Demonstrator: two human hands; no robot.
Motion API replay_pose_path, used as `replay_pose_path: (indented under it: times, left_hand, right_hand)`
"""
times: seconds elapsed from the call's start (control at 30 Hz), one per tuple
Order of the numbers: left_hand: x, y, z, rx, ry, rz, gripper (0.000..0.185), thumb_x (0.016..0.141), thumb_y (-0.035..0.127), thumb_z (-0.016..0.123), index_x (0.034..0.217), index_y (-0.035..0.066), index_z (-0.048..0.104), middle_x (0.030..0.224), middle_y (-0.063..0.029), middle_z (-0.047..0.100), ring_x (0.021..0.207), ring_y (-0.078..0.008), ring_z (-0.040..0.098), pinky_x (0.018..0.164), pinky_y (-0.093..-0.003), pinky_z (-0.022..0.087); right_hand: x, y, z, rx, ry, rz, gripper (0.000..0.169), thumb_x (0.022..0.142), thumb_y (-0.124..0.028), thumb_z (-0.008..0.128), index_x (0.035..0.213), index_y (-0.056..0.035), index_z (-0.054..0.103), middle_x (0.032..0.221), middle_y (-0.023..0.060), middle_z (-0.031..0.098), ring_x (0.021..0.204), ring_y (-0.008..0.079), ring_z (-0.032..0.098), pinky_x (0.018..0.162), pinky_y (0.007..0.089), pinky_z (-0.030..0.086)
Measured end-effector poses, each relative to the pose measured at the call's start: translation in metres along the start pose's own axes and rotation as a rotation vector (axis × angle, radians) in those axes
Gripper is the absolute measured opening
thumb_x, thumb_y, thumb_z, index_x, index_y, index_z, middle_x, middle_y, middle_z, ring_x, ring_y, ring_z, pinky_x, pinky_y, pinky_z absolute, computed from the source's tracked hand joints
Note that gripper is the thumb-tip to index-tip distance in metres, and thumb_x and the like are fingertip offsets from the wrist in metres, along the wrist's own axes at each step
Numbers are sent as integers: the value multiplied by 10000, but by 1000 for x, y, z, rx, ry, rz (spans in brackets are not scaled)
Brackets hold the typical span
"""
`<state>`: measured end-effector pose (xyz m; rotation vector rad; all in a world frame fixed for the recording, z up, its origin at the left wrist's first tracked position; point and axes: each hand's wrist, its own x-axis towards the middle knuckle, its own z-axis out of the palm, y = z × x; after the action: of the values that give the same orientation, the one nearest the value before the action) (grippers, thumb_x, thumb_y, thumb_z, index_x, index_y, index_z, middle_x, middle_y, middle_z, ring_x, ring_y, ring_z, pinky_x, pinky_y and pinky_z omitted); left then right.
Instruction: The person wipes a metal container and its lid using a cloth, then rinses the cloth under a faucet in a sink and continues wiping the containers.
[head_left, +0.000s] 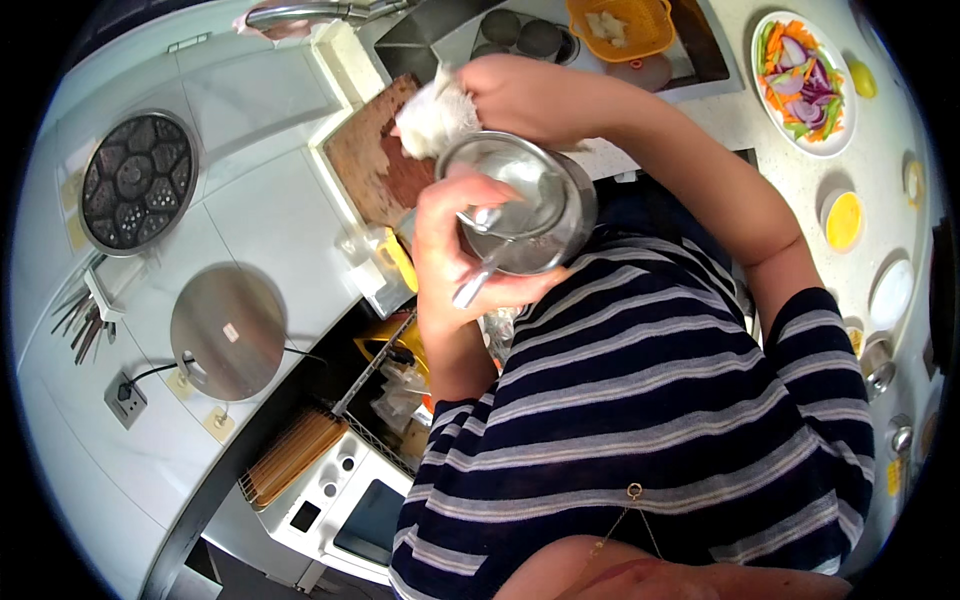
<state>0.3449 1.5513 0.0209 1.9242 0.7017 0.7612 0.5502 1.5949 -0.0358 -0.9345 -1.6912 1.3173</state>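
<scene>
My left hand (450, 255) is wrapped around a round stainless-steel vessel (574, 199), held close in front of my striped shirt. A metal handle (480, 285) sticks out between my thumb and fingers. Whether it belongs to the vessel or to a utensil in it, I cannot tell. My right hand (499, 90) grips a bunched white cloth (437, 120) just beyond the vessel. Behind the cloth lies a worn wooden cutting board (367, 157), with a darker, wet-looking patch. My right fingertips are mostly hidden by the cloth.
A sink (686, 86) holds a yellow colander (622, 34) and dark round pieces, beneath a faucet (307, 13). On the right counter stand a plate of cut vegetables (846, 82) and a yellow-filled bowl (842, 220). A white oven (360, 517) stands lower left.
</scene>
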Motion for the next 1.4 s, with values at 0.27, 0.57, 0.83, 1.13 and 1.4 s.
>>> replay_pose_path:
  times: [0.27,0.57,0.83,1.13,1.4]
  left_hand:
    - [23,3,-3,-368,190,122,887,566,211,1001,1228,141,416,1274,-406,561,1192,-427,620,984,-508,529]
    - [18,16,-12,-90,319,47,930,554,383,991,1223,124,400,1282,-201,548,1207,-343,578,1045,-478,472]
    - [27,17,-12,-30,507,-21,969,634,388,963,1346,135,357,1218,-110,495,1131,-280,570,966,-403,483]
    - [40,17,7,-22,518,105,968,656,320,967,1344,118,317,1339,-270,512,1235,-411,572,1047,-489,481]
    - [50,-23,3,222,394,316,928,634,275,970,1292,116,335,1273,-282,564,1168,-417,634,1016,-502,533]
  right_hand:
    - [-29,-9,25,1193,643,54,295,1009,-207,551,1228,-37,652,1119,92,708,987,158,665,859,332,540]
    - [-23,-55,49,189,608,-355,436,959,-199,646,1375,-83,585,1445,87,575,1355,252,502,1100,392,425]
    - [-22,-39,76,297,718,-542,528,897,-184,735,1379,-28,587,1535,128,482,1448,306,418,1175,431,370]
    - [-11,-37,78,719,764,-395,432,954,-77,631,1379,-32,568,1379,109,601,1225,196,598,1012,329,473]
    - [-5,-25,80,1819,521,-12,311,1020,-141,449,1265,-23,601,1209,79,663,1085,194,642,947,355,519]
